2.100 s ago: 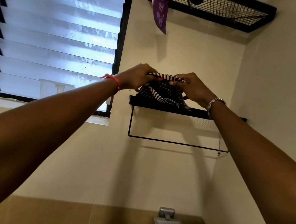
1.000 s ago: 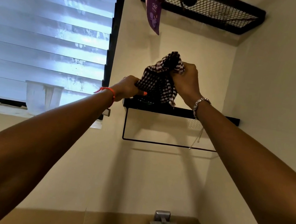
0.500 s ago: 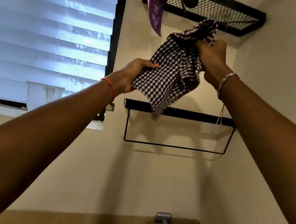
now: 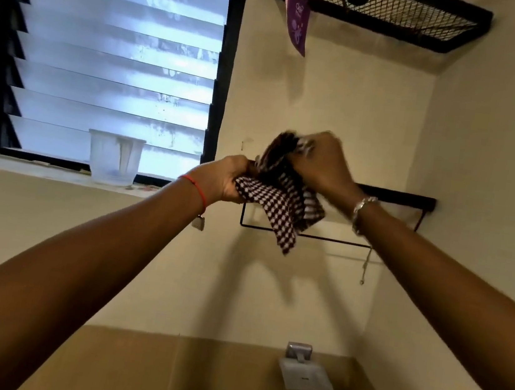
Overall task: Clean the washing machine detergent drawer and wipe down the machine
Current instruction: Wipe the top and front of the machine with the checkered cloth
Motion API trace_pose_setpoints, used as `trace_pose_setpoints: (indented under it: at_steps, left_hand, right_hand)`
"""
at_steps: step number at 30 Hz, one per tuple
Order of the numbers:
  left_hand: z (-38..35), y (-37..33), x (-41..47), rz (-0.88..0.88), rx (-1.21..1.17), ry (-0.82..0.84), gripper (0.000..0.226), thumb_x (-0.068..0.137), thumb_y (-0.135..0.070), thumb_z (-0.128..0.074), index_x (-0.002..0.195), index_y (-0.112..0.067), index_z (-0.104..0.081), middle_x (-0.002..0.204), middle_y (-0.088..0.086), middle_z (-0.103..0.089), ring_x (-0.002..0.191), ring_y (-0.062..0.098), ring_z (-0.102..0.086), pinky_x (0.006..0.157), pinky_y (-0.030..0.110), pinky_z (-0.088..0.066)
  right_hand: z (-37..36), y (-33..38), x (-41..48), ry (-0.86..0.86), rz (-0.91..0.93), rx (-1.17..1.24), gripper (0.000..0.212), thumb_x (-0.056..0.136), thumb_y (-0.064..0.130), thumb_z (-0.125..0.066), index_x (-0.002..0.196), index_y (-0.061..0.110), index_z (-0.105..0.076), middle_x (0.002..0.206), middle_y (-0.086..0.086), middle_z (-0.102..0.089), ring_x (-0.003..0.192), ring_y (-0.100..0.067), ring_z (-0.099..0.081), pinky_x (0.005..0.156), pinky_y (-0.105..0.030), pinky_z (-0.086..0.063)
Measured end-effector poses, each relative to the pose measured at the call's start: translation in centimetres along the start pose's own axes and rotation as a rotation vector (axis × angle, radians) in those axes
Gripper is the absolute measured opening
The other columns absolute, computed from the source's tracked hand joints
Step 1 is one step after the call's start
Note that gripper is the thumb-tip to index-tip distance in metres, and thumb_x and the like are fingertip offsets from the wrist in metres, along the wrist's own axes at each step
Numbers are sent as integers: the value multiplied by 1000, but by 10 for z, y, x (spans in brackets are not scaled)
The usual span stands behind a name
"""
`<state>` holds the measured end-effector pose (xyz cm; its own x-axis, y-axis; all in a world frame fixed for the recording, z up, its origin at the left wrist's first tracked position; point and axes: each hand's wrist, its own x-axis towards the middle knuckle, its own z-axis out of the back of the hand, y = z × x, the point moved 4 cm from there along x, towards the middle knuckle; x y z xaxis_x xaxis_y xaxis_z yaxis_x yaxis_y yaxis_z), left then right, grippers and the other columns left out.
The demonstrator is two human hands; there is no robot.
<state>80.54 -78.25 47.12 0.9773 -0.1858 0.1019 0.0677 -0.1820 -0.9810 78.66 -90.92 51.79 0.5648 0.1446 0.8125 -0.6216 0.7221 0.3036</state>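
Fingers (image 4: 246,173) of left hand (image 4: 219,178) clamped on near-left edge of checked cloth (image 4: 273,202); fingers (image 4: 308,146) of right hand (image 4: 322,164) closed on a bunched fold higher up, blurred, exact pinch not readable. Cloth stretched between both hands, one corner hanging free below. Held up in front of lower black wall shelf (image 4: 406,196), at shelf height; whether any part touches the shelf: cannot tell. Red string on left wrist, metal bracelet on right. Both arms raised well overhead.

Handling, judged: light, soft, limp fabric, no stiffness; drapes and bunches at once, will not hold a shape. Not fragile, not slippery while dry. Best taken by an edge or corner for spreading, or gathered into a wad in one palm for wiping. Loose corner could snag on the thin rail (image 4: 325,238) under the shelf.

Surroundings: mesh shelf (image 4: 404,17) higher on the wall, purple packet (image 4: 296,26) hanging from its left end. Louvred window (image 4: 120,55) far left, translucent plastic cup (image 4: 113,158) on its sill. Grey wall fitting (image 4: 302,369) lower down. Washing machine and detergent drawer not in view; wiping judged not yet begun.
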Motion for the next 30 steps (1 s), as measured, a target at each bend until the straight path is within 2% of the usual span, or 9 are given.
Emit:
trace_pose_setpoints:
  at_steps: [2,5,7,10,13,16,20,25,30]
  left_hand:
    - [9,18,-14,46,-39,-39,37,99,-6,-23,73,2,-48,39,16,-52,31,20,-54,33,21,-46]
    - [25,39,-28,76,-118,-83,38,99,-8,-24,71,5,-46,62,19,-56,57,26,-57,69,25,-49]
    - [37,52,-39,123,-159,-85,39,99,-14,-26,78,7,-52,78,18,-58,74,27,-53,89,35,-39]
    - [57,71,-57,133,-180,-84,43,100,-25,-29,88,4,-58,66,17,-68,79,25,-56,97,36,-38]
    - [77,83,-85,109,-231,-92,50,100,-37,-27,110,5,-52,81,17,-68,85,24,-58,89,37,-40]
    - [106,92,-116,82,-246,-82,71,91,-61,-29,107,2,-58,97,21,-67,91,29,-64,84,42,-50]
    - [145,97,-177,43,-229,-22,43,74,-38,-69,98,-3,-67,98,16,-67,88,26,-67,84,38,-54]
    - [200,100,-257,8,-304,-147,21,79,-22,-60,91,-5,-65,84,9,-69,81,23,-65,85,37,-49]
    - [263,109,-333,-12,-331,-211,26,73,-21,-62,92,-3,-65,84,10,-69,81,24,-66,90,38,-47]
  right_hand:
    - [-26,10,-37,68,46,-86,12,82,17,-59,79,11,-68,81,-9,-69,75,-12,-63,63,-24,-46]
    - [-51,29,-86,146,130,-163,29,86,25,-55,108,9,-65,104,-8,-69,96,-21,-63,75,-24,-45]
    - [-68,38,-110,294,150,-180,49,88,29,-54,132,8,-49,133,-11,-54,124,-23,-48,99,-30,-38]
    - [-85,47,-138,541,121,-165,71,92,42,-49,149,12,-17,157,-5,-15,145,-16,-7,117,-42,-8]
    - [-93,67,-161,676,157,-137,77,92,53,-42,150,19,-5,158,2,3,144,-9,9,117,-45,6]
    - [-100,94,-178,781,156,-4,77,88,62,-37,149,26,-7,157,7,3,142,-3,10,116,-46,10]
    - [-99,139,-183,576,42,490,42,91,32,-54,132,24,-51,143,3,-45,131,-6,-38,110,-27,-30]
    - [-115,164,-201,229,-286,674,26,85,28,-64,109,18,-63,112,0,-64,105,-14,-59,82,-25,-49]
    - [-190,219,-273,797,-822,1021,79,58,66,-65,122,21,-53,122,-7,-60,107,-30,-59,85,-49,-50]
